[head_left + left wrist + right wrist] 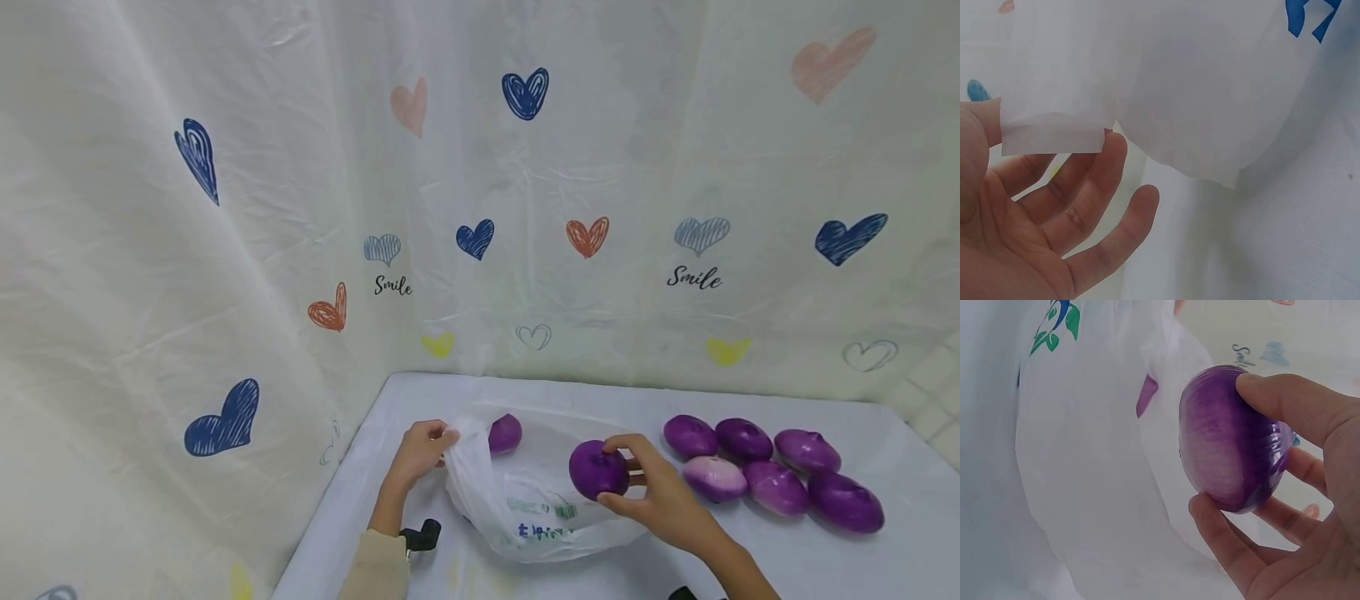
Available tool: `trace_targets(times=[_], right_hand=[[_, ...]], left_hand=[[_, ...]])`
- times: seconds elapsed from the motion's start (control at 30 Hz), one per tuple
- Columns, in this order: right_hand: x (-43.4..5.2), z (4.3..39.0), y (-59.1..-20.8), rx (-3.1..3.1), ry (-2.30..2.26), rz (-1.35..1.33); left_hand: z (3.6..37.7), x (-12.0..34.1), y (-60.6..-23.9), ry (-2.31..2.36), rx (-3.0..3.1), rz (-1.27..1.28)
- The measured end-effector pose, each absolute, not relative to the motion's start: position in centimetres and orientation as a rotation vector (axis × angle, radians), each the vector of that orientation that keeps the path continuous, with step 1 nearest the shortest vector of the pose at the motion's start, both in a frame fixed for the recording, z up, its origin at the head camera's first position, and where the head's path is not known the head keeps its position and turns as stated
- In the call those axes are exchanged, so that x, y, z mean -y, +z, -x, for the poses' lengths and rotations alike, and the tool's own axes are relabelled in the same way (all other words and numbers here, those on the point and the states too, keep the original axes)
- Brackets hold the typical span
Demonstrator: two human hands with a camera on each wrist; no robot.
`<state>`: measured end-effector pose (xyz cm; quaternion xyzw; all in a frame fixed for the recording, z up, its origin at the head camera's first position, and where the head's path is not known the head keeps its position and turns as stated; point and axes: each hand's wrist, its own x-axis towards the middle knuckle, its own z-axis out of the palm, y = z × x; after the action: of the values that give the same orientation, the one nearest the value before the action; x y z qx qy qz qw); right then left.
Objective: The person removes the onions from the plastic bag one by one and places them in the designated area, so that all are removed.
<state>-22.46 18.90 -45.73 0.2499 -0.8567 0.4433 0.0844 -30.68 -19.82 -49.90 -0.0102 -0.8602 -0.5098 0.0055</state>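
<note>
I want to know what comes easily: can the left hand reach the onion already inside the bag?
Probably not now: the left hand pinches the plastic bag edge, and bag film covers the onion.

Purple onion (597,469) glossy, held just above white plastic bag (525,500); bag crumpled, mouth open, w/ onion inside.

We see an onion (506,433) only dimly through the plastic bag (525,500). The bag's printing (542,518) is too small for us to read.
</note>
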Motion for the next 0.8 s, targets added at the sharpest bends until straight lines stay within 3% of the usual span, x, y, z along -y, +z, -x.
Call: trace_targets(times=[0.8], right_hand=[[-25.2, 19.9, -44.6, 2.529, 1.15, -0.586]], left_hand=[[30.7, 20.0, -49.9, -1.592, 2.69, 0.018]])
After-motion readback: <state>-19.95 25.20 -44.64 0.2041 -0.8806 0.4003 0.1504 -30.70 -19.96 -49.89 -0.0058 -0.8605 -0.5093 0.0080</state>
